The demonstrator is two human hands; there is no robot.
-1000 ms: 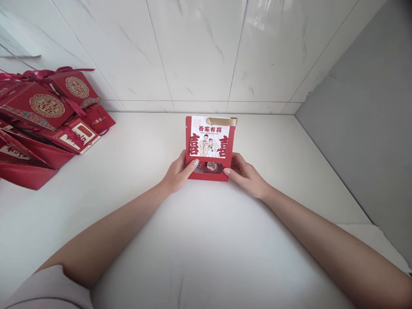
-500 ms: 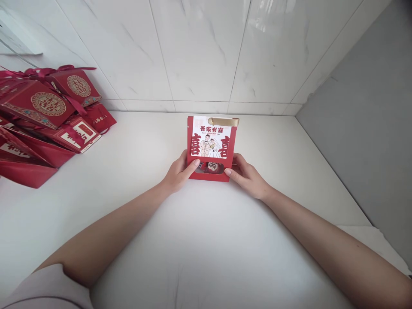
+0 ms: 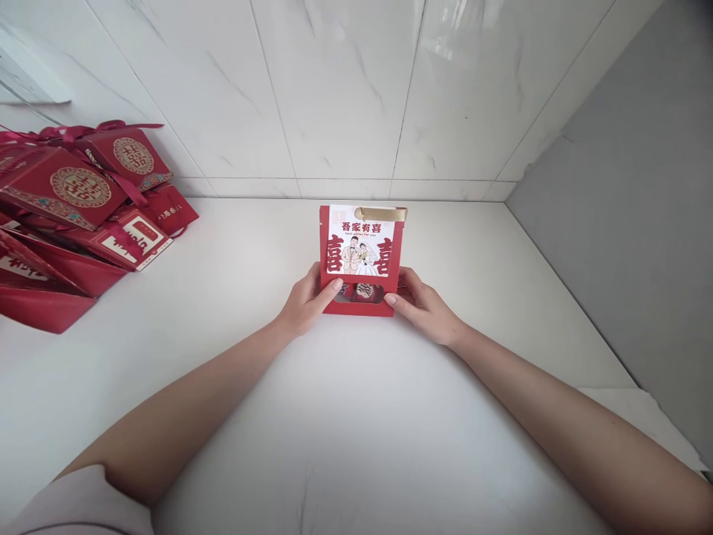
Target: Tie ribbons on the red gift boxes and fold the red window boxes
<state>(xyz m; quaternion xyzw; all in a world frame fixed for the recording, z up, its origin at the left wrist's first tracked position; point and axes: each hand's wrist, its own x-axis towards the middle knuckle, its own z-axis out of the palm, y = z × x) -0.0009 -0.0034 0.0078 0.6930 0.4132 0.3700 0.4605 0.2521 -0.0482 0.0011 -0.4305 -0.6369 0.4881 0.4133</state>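
Note:
A small red gift bag [image 3: 359, 253] stands upright on the white counter [image 3: 334, 431], near its back. Its front shows a cartoon wedding couple, red characters and a clear window low down with red wrapped sweets behind it. A gold ribbon handle lies across its top. My left hand [image 3: 304, 301] grips the bag's lower left side, thumb on the front. My right hand [image 3: 426, 305] grips the lower right side in the same way.
A heap of red gift boxes and bags with ribbons [image 3: 72, 215] lies at the far left of the counter. A white marbled tile wall [image 3: 345, 89] runs behind, and a grey wall [image 3: 629, 208] closes the right side.

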